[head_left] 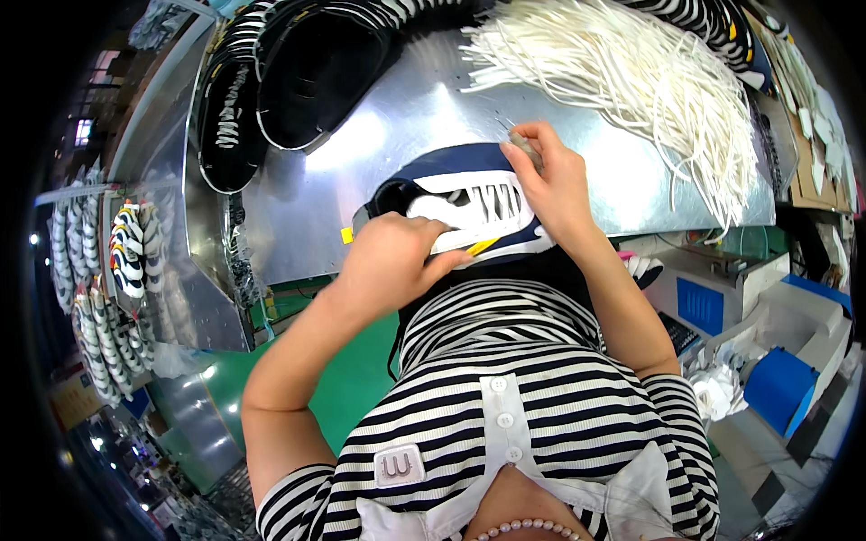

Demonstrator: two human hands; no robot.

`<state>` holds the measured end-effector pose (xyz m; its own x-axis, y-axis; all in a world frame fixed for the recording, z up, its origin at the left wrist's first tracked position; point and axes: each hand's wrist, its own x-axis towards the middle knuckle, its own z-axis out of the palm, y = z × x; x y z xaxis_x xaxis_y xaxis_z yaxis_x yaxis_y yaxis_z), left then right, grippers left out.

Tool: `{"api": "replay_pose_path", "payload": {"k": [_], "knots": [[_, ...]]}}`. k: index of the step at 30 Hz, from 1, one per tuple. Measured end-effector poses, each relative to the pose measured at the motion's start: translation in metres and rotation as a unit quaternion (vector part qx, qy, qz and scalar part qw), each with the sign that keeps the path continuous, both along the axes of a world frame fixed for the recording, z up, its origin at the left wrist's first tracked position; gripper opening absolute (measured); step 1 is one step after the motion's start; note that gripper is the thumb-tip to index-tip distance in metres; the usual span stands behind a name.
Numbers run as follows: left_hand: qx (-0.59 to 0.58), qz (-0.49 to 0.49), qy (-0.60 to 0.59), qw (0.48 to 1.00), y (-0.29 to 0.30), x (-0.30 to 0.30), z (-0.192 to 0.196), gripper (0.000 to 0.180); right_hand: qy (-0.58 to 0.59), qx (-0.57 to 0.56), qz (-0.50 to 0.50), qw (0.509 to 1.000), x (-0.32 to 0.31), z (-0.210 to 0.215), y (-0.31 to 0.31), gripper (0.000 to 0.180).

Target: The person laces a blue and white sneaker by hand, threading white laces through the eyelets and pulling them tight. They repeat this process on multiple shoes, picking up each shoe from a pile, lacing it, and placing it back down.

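Observation:
A navy and white shoe upper (451, 162) lies at the near edge of the metal table, close against my body. White lacing crosses its front, and a yellow tab shows at its left end. My left hand (388, 257) grips its near left side, fingers over the opening and thumb along the near side. At its right end, my right hand (557, 185) is closed around a small tool with a greyish handle (526, 149). Thin metal prongs stick out from that handle, pointing away from me. The tool's exact kind is not clear.
White shoelaces (622, 81) lie in a large loose pile at the far right of the metal table (352, 198). Black shoe uppers (316, 81) stand stacked at the far left. Bundled uppers (131, 248) hang left of the table. A grey and blue machine (722, 298) stands at the right.

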<state>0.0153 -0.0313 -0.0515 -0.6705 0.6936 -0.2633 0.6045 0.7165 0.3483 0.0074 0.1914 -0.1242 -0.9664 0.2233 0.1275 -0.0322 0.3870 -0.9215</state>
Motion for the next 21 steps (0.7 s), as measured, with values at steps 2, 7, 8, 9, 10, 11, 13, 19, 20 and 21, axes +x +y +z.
{"api": "replay_pose_path", "payload": {"k": [2, 7, 8, 9, 10, 11, 13, 19, 20, 21], "knots": [[0.174, 0.011, 0.161, 0.971, -0.013, 0.023, -0.009, 0.046, -0.013, -0.023, 0.009, 1.0, 0.001, -0.002, 0.003, 0.026], [0.416, 0.334, 0.081, 0.842, -0.042, 0.11, -0.075, 0.058, -0.04, -0.114, 0.058, 0.991, 0.005, -0.001, 0.001, 0.024], [0.507, 0.403, -0.06, 0.76, -0.035, 0.111, -0.08, 0.06, -0.055, -0.14, 0.068, 0.986, 0.007, 0.007, -0.003, 0.022], [0.598, 0.462, -0.196, 0.625, -0.035, 0.108, -0.08, 0.064, -0.064, -0.158, 0.081, 0.982, 0.006, 0.008, -0.011, 0.02], [0.627, 0.473, -0.254, 0.565, -0.032, 0.103, -0.072, 0.056, -0.083, -0.101, 0.107, 0.986, 0.008, 0.015, -0.017, 0.019], [0.642, 0.472, -0.333, 0.505, -0.04, 0.096, -0.07, 0.052, -0.081, -0.126, 0.125, 0.981, 0.007, 0.018, -0.027, 0.019], [0.683, 0.425, -0.535, 0.258, -0.064, 0.087, -0.064, 0.041, -0.082, -0.18, 0.162, 0.967, 0.003, 0.017, -0.041, 0.018], [0.701, 0.348, -0.15, 0.604, -0.094, 0.038, 0.046, 0.034, -0.15, -0.355, 0.213, 0.898, 0.001, 0.021, -0.062, 0.017], [0.672, 0.382, -0.094, 0.628, -0.1, 0.029, 0.062, 0.03, -0.152, -0.324, 0.206, 0.911, 0.003, 0.022, -0.059, 0.016], [0.602, 0.415, -0.014, 0.682, -0.111, 0.01, 0.058, 0.029, -0.153, -0.325, 0.19, 0.914, 0.004, 0.02, -0.052, 0.016]]}}
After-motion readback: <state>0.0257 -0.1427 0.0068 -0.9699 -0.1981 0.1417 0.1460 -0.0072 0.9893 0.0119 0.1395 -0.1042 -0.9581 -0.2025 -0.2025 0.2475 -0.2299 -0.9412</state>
